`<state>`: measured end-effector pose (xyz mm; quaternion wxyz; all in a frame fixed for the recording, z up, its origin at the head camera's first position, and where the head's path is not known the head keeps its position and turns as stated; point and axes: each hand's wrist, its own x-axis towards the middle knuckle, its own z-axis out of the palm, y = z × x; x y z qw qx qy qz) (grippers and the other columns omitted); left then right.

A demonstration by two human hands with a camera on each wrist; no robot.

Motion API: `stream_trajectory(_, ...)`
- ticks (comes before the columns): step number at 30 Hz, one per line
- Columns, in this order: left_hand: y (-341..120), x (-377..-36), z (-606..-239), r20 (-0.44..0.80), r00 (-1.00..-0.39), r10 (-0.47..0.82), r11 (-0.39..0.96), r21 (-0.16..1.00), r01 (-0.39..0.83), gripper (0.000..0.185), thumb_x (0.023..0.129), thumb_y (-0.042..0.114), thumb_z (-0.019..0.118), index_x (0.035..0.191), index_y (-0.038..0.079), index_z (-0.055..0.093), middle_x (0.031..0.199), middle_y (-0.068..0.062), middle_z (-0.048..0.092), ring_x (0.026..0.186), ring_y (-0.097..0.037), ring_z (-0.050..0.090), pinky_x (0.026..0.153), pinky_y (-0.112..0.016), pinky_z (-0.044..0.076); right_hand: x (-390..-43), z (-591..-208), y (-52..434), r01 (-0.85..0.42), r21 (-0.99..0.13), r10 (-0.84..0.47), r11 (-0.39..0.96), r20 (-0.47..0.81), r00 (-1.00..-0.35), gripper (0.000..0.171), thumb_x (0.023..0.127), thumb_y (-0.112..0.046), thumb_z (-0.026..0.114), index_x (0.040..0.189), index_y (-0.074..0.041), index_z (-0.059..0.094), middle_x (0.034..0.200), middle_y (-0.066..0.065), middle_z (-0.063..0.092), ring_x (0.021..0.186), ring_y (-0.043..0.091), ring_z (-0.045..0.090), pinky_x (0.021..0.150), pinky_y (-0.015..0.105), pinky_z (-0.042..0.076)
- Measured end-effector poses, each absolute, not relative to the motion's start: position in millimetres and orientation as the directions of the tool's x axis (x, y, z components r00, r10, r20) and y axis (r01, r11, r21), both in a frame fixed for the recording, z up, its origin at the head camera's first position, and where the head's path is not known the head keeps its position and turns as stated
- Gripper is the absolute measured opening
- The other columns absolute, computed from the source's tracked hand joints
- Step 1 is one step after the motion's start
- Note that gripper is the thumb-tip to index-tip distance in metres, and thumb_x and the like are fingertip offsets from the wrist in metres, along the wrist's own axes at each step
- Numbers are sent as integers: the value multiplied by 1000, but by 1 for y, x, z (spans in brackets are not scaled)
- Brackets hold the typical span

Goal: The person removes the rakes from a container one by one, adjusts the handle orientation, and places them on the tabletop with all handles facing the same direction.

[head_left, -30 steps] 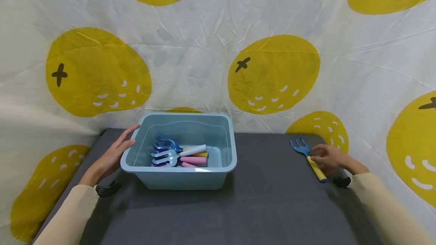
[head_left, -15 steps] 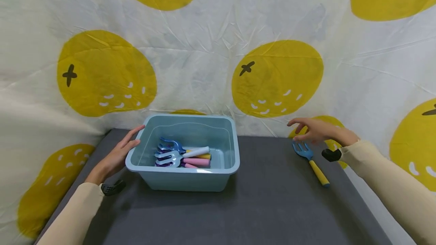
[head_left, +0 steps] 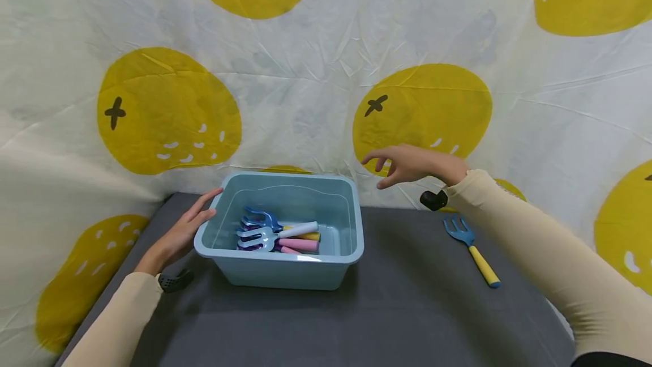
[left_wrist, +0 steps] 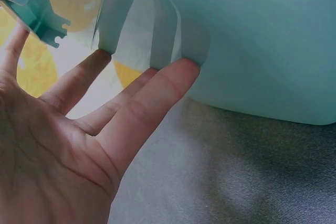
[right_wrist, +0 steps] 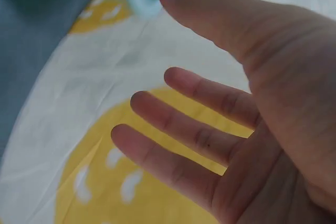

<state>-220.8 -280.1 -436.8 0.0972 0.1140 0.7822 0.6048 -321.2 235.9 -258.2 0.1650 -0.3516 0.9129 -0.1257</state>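
Several toy forks (head_left: 277, 234) already in the bin (head_left: 285, 276), one blue-and-yellow fork (head_left: 471, 249) left lying on the table (head_left: 397, 321), right hand (head_left: 407, 164) empty, fingers loose, left hand (head_left: 178, 237) flat against the bin's side.

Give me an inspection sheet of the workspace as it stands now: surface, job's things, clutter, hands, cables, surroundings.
Surface: dark grey table top.
Job's things: light blue plastic bin holding several toy garden forks; one blue toy fork with yellow handle lying on the table right of the bin.
Clutter: nothing seen.
Hands: left hand, fingers straight, resting against the bin's left wall; right hand raised in the air, open and holding nothing.
Cables: nothing seen.
Surroundings: white cloth backdrop with yellow fruit prints; wrist cameras on both sleeves.
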Motion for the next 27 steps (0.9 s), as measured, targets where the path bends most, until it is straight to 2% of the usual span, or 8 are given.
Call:
stream_trajectory(3, -279, -221, -437, -11, -955, 296, 243, 968, 64, 60, 112, 37, 41, 165, 35, 14, 170, -12, 5, 141, -46, 30, 105, -60, 41, -320, -254, 204, -630, -355, -717, 691, -221, -661, 64, 91, -22, 80, 148, -18, 51, 126, 14, 64, 99, 27, 72, 86, 42, 59)
stream_trajectory(8, -278, -222, -438, -16, -958, 287, 237, 970, 55, 60, 111, 38, 42, 165, 34, 15, 169, -13, 6, 141, -46, 29, 107, -64, 39, -321, -260, 155, -697, -354, -782, 623, -266, -564, 65, 92, -21, 79, 150, -17, 50, 131, 16, 63, 99, 26, 70, 88, 39, 58)
stream_trajectory(13, -277, -222, -438, -17, -961, 277, 238, 970, 52, 60, 111, 39, 42, 165, 35, 16, 170, -11, 6, 142, -45, 28, 109, -70, 32, -321, -277, 109, -776, -276, -817, 567, -312, -485, 64, 93, -25, 78, 150, -23, 50, 131, 9, 65, 111, 23, 64, 93, 38, 54)
stream_trajectory(16, -278, -222, -438, -10, -960, 279, 228, 972, 57, 59, 111, 39, 42, 165, 35, 17, 169, -11, 7, 142, -46, 30, 109, -69, 33, -321, -292, 85, -798, -240, -815, 553, -352, -460, 64, 92, -25, 79, 150, -26, 50, 132, 5, 64, 119, 22, 60, 96, 38, 51)
stream_trajectory(21, -279, -224, -440, -8, -959, 283, 226, 972, 59, 59, 111, 38, 42, 165, 34, 17, 169, -11, 7, 142, -46, 30, 108, -66, 36, -325, -322, 57, -788, -272, -804, 553, -423, -418, 64, 92, -22, 80, 149, -26, 50, 139, 9, 60, 120, 24, 59, 97, 38, 51)
stream_trajectory(27, -280, -223, -441, -11, -961, 277, 221, 974, 53, 59, 111, 39, 42, 164, 36, 17, 169, -10, 7, 142, -46, 31, 108, -67, 36, -328, -352, 37, -765, -264, -760, 587, -506, -408, 66, 91, -20, 81, 149, -32, 50, 141, 7, 58, 119, 21, 57, 96, 41, 52)
